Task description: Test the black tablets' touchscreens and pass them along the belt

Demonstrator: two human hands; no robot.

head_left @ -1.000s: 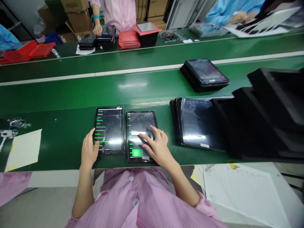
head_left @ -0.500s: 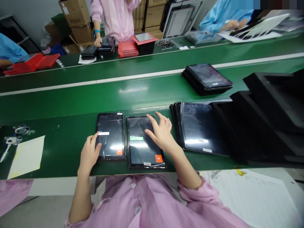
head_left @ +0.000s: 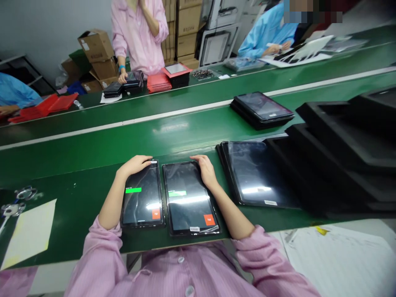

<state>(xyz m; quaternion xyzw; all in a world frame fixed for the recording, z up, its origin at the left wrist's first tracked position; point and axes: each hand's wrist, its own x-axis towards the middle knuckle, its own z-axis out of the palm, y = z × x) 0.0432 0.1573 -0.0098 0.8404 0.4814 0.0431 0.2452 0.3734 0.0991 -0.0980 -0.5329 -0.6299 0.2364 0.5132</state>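
Two black tablets lie flat side by side on the green bench. On the left tablet (head_left: 142, 206), a green bar and an orange "Fail" square show on the screen. The right tablet (head_left: 188, 212) shows the same kind of bar and square, with a white label at its lower edge. My left hand (head_left: 133, 166) rests at the left tablet's top left corner, fingers stretched along its top edge. At the right tablet's top right corner lies my right hand (head_left: 206, 171), fingers extended over the edge, the thumb mostly hidden. Neither hand lifts a tablet.
Film-covered tablets (head_left: 253, 177) are stacked close on my right, beside black foam trays (head_left: 334, 165). Another tablet stack (head_left: 262, 108) sits farther back. A pale paper sheet (head_left: 29, 233) lies at left. Across the bench, several people work near red pads (head_left: 158, 83).
My left hand has moved up from the left tablet's side to its top corner; its bar turned from white to green. My right hand moved off the screen to the top right corner.
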